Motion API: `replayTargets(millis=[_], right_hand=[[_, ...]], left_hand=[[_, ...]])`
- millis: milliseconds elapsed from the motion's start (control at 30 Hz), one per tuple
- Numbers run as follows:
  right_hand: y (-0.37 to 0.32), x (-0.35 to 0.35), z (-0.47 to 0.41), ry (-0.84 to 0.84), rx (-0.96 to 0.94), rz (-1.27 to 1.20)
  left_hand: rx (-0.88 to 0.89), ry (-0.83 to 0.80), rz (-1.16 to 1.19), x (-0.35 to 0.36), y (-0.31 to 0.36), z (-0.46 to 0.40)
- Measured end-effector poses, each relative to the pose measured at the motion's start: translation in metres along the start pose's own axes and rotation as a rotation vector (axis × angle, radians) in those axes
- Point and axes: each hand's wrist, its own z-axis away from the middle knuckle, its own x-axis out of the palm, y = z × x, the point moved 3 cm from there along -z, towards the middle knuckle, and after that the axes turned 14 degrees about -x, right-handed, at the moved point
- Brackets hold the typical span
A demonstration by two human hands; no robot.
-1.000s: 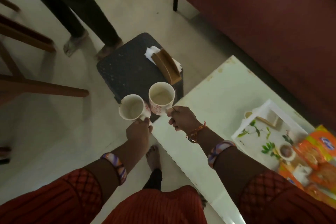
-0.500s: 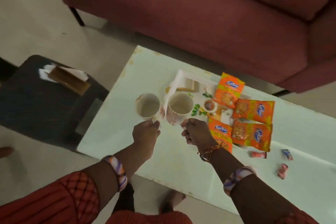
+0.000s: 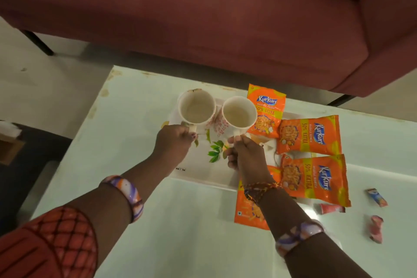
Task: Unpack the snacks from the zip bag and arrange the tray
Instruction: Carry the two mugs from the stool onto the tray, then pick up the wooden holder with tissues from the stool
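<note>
My left hand (image 3: 174, 141) grips the handle of a white mug (image 3: 196, 107), and my right hand (image 3: 247, 154) grips the handle of a second white mug (image 3: 238, 114). Both mugs hang just above the far part of a white tray with green leaf prints (image 3: 203, 170) on the pale table (image 3: 180, 221). Several orange Kurkure snack packs lie on and beside the tray's right side: one upright (image 3: 266, 109), two sideways (image 3: 309, 134) (image 3: 314, 179), one partly under my right forearm (image 3: 246, 210).
Three small wrapped sweets (image 3: 376, 196) (image 3: 331, 208) (image 3: 376, 228) lie on the table at the right. A maroon sofa (image 3: 214, 13) runs along the far side. A dark stool (image 3: 20, 153) with a brown holder stands at the left.
I have carried both mugs from above the dark stool over to the table, and they now hang over the tray. The view has swung right toward the sofa.
</note>
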Motion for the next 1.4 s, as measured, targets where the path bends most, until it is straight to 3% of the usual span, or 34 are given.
replayTargets(millis=[633,833,967,1100,1233,1400], right_hand=[[0.011,0.018,-0.05,-0.039,0.026,0.061],[0.026,0.024,-0.02,0.039,-0.137,0.21],[0.029,0.043,0.031,0.096,-0.223,0.323],[0.035,0.09,0.067,-0.028,-0.219,0.349],[0.042,0.159,0.096,-0.303,-0.177,0.357],[0.036,0.25,0.116,-0.595,-0.253,0.445]], left_hand=[[-0.086,0.07,0.141,0.024,0.005,-0.044],[-0.126,0.041,0.134,0.01,-0.01,-0.016],[-0.194,-0.092,0.183,-0.02,-0.042,0.005],[-0.218,-0.103,0.129,-0.066,-0.081,0.019],[-0.279,-0.038,0.188,-0.119,-0.122,0.02],[-0.309,0.215,0.319,-0.197,-0.165,0.018]])
